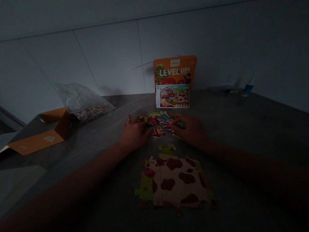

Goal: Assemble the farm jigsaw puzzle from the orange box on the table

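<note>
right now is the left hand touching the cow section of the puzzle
Apart. The head view shows a strip of tabletop between the left hand and the joined cow section, which lies nearer the camera.

L hand [135, 132] splayed, R hand [191, 129] curled, arms [94, 175] fwd

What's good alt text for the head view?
A person's left hand and right hand flank a pile of loose puzzle pieces; nearer lies a joined cow section. Behind stand a picture card and an orange LEVEL UP! box.
</note>
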`<action>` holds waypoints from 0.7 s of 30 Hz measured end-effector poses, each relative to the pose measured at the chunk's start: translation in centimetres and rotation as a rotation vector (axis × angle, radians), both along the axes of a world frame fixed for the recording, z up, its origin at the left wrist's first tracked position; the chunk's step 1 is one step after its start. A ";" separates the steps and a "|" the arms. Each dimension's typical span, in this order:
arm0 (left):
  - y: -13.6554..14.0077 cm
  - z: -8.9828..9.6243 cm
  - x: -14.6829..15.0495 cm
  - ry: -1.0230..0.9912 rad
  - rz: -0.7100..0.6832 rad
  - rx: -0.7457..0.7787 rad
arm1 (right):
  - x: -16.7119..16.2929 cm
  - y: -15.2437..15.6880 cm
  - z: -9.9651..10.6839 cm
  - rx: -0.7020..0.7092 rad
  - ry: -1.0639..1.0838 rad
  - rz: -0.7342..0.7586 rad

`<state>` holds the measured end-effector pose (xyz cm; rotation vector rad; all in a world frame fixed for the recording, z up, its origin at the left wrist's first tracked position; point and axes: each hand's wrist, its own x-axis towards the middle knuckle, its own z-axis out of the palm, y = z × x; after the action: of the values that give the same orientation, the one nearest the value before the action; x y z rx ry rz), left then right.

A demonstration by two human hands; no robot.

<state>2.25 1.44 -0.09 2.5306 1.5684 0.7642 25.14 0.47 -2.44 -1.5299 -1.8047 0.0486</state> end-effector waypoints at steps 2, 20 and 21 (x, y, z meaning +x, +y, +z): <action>-0.1 0.3 0.1 0.020 -0.060 0.018 | -0.1 -0.1 0.1 -0.002 -0.013 -0.029; -1.8 1.1 0.7 0.155 -0.303 -0.035 | -0.8 -1.0 0.7 0.221 0.074 0.185; -1.6 1.1 0.7 0.146 -0.231 -0.040 | -0.7 -0.9 0.7 0.188 0.045 0.114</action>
<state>2.99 -0.21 1.04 2.7280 1.2786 0.5279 24.47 -0.44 -1.79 -1.2846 -1.8050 -0.0304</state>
